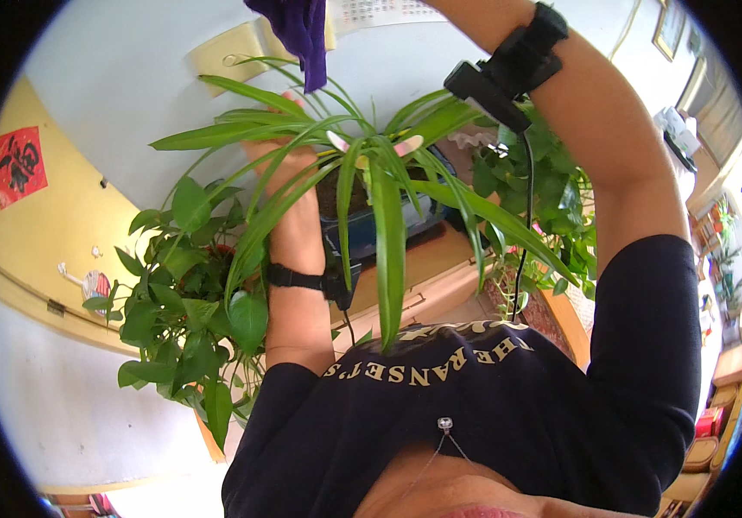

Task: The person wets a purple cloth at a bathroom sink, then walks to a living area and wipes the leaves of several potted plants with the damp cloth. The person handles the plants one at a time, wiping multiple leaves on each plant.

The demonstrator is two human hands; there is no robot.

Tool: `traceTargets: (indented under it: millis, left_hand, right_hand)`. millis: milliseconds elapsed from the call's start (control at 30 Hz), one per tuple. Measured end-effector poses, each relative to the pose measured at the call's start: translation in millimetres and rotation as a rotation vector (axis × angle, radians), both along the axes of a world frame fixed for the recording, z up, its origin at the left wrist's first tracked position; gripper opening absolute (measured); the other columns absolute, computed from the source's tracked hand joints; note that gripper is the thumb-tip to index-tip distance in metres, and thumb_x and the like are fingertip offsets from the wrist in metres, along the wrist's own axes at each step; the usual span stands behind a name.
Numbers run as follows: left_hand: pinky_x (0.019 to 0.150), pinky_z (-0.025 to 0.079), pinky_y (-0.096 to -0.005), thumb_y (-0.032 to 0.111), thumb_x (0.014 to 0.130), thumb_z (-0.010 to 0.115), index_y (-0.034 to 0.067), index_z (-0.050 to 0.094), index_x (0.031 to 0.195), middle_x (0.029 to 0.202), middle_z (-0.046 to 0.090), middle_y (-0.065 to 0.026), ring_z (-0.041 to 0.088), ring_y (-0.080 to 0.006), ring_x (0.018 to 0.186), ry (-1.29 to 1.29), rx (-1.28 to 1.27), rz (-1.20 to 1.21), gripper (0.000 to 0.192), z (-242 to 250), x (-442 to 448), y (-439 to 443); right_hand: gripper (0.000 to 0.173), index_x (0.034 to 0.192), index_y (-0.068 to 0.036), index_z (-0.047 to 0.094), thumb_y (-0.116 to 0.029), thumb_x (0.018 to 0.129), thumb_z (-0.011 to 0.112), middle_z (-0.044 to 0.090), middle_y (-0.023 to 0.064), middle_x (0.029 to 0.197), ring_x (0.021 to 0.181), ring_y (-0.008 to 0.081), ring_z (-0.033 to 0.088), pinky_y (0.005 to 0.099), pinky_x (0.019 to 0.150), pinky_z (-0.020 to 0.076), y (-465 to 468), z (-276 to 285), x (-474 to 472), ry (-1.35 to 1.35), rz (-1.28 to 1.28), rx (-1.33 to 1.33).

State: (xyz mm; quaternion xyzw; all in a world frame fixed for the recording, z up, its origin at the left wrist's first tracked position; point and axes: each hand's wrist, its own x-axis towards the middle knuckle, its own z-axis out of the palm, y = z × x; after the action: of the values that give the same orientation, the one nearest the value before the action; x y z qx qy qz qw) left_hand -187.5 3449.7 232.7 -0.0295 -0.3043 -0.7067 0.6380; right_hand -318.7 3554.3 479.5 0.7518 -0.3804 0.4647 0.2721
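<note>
A spider plant [387,220] spreads long green leaves from a dark blue planter [361,236] in front of me. My left hand [283,146] is raised behind the leaves on the planter's left side; leaves hide much of it, so its grip cannot be made out. My right hand is out of view past the top edge, with only the forearm showing. A purple cloth [306,45] hangs down from the top edge above the plant; what holds it is not visible. Small pale pink and white petal-shaped pieces [408,146] show among the leaves.
Leafy pothos plants stand at the left [183,311] and the right [533,162]. Cream panels [228,58] are on the wall behind. A yellow door [66,213] bears a red paper decoration [22,167]. Black devices with cables are strapped to both forearms.
</note>
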Motion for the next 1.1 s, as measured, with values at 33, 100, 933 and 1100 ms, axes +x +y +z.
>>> traceTargets:
  millis: [33, 100, 933, 1100]
  left_hand:
    - [0.07, 0.047, -0.0343, 0.046, 0.096, 0.044, 0.006, 0.058, 0.097, 0.083, 0.059, -0.0072, 0.056, -0.0203, 0.076, -0.002, 0.089, -0.077, 0.042, -0.9, 2.6, 3.9]
    - [0.079, 0.045, -0.0352, 0.048, 0.096, 0.045, 0.006, 0.056, 0.102, 0.094, 0.059, -0.0085, 0.055, -0.021, 0.088, 0.036, 0.124, -0.201, 0.044, -4.1, 8.8, 21.2]
    - [0.116, 0.02, -0.0456, 0.038, 0.103, 0.024, 0.0, 0.031, 0.143, 0.152, 0.03, -0.0141, 0.027, -0.0272, 0.14, -0.22, 0.252, -0.02, 0.056, -60.9, 37.1, 190.9]
    - [0.109, 0.031, -0.0445, 0.032, 0.101, 0.034, 0.002, 0.052, 0.12, 0.131, 0.051, -0.0137, 0.043, -0.0288, 0.128, -0.265, 0.536, -0.058, 0.04, -94.2, 54.3, 238.5]
  right_hand:
    - [0.039, 0.097, -0.002, 0.061, -0.021, 0.068, 0.08, 0.066, 0.017, 0.084, 0.081, 0.0322, 0.065, 0.0401, 0.071, 0.0521, 8.2, 9.5, -5.9, -0.013, 0.012, -0.004]
    - [0.04, 0.099, -0.001, 0.061, -0.021, 0.07, 0.08, 0.066, 0.0143, 0.083, 0.079, 0.0258, 0.065, 0.0363, 0.07, 0.0524, 26.4, 20.5, -18.5, -0.05, 0.031, -0.045]
    - [0.024, 0.115, -0.002, 0.058, -0.016, 0.098, 0.049, 0.066, 0.0106, 0.106, 0.092, 0.0198, 0.064, 0.032, 0.082, 0.0548, 166.8, -78.6, -153.3, -1.054, 1.05, 0.651]
    - [0.039, 0.119, 0.002, 0.056, -0.028, 0.097, 0.049, 0.064, 0.0158, 0.115, 0.102, 0.0248, 0.064, 0.0381, 0.094, 0.0514, 195.6, -132.2, -186.8, -1.269, 1.224, 0.896]
